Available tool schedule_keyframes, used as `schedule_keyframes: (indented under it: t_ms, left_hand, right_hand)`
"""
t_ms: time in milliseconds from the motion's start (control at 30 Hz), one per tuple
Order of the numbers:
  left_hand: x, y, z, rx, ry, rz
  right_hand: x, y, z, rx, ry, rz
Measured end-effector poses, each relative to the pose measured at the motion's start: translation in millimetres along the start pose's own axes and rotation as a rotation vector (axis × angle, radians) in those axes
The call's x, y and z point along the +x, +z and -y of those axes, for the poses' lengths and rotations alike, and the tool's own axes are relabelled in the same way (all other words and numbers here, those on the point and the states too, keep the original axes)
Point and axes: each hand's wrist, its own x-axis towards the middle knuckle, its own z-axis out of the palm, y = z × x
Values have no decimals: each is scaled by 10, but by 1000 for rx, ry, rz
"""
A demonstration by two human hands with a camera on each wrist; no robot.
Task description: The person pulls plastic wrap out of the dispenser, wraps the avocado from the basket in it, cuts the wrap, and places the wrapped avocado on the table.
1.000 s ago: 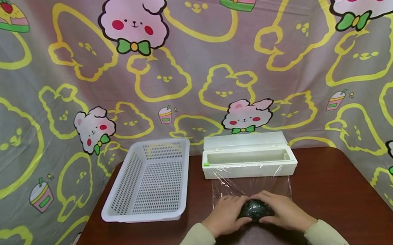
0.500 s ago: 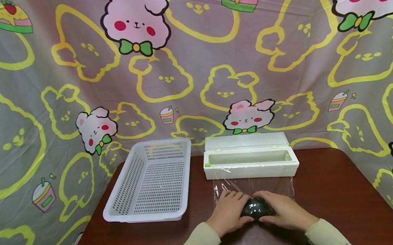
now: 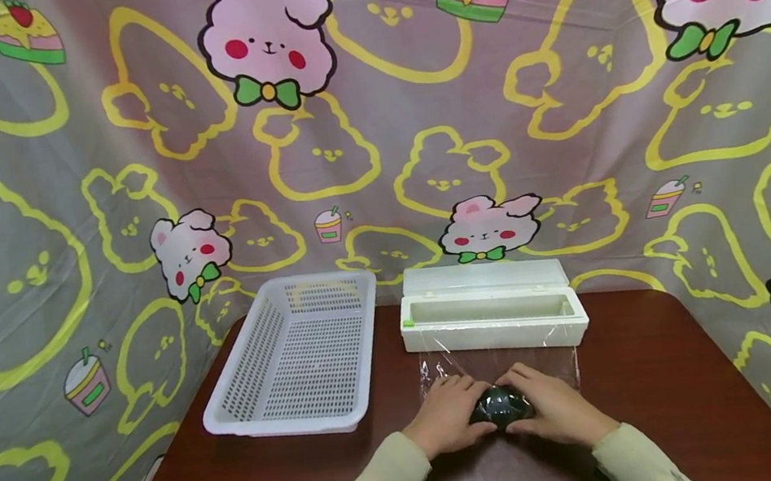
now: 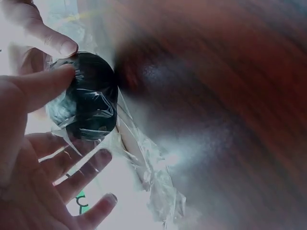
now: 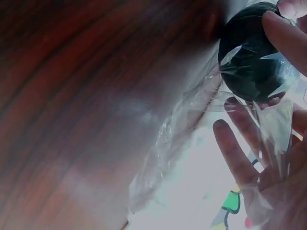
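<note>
A dark, rounded, glossy object (image 3: pixel 501 407) sits near the table's front, covered in clear plastic wrap (image 3: pixel 440 366) that runs back to a white wrap dispenser (image 3: pixel 495 334). My left hand (image 3: pixel 446 417) holds its left side; my right hand (image 3: pixel 555 407) holds the right. In the left wrist view, the thumb presses wrap onto the dark object (image 4: pixel 91 108), while other fingers spread beneath the film. The right wrist view shows wrap gathered in folds between the dark object (image 5: pixel 249 52) and the fingers. What kind of object lies under the film, I cannot tell.
A white perforated plastic basket (image 3: pixel 363 342) stands left of the dispenser, with nothing in it. The dispenser's lid (image 3: pixel 483 278) is raised at the back. Patterned curtain cloth (image 3: pixel 367 111) encloses the brown table (image 3: pixel 643 385) at the back and sides.
Both hands stay around the dark object, with small shifts of the fingers. The right hand's fingers have moved slightly up and left over the last half second. The view has shifted slightly.
</note>
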Motion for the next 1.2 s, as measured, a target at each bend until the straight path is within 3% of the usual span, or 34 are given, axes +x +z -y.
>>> schedule_keyframes:
  t_ms: [100, 300, 500, 900, 1200]
  left_hand:
    - [6, 7, 2, 8, 4, -40]
    - [43, 23, -35, 110, 16, -108]
    - [56, 18, -52, 111, 15, -95]
    - [51, 24, 8, 70, 9, -40]
    - [62, 22, 9, 1, 5, -60]
  right_hand:
    - [4, -15, -4, -1, 12, 12]
    - [9, -36, -44, 3, 23, 33]
    - [12, -12, -67, -9, 25, 39]
    - [21, 17, -55, -34, 18, -25]
    - [33, 9, -62, -19, -12, -58]
